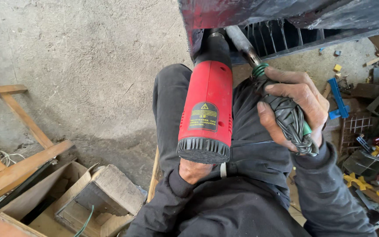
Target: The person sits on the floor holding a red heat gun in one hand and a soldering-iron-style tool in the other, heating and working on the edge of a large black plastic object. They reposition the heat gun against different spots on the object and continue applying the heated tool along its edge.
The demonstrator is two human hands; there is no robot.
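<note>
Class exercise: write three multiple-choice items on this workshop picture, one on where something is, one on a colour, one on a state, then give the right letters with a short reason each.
1. Where is the wooden block?
A. On the person's lap
B. Low on the left, inside the wooden box
C. Among the parts on the right

2. What colour is the body of the heat gun?
A. Red
B. Yellow
C. White

3. What is the right hand doing?
A. Lying open on the knee
B. Pointing at the floor
C. Closed around a wrapped grey bundle

Answers: B, the block lies in the box at lower left. A, the casing is red, with a black rear end. C, its fingers curl around the bundle; the left hand grips the heat gun from beneath.
</note>
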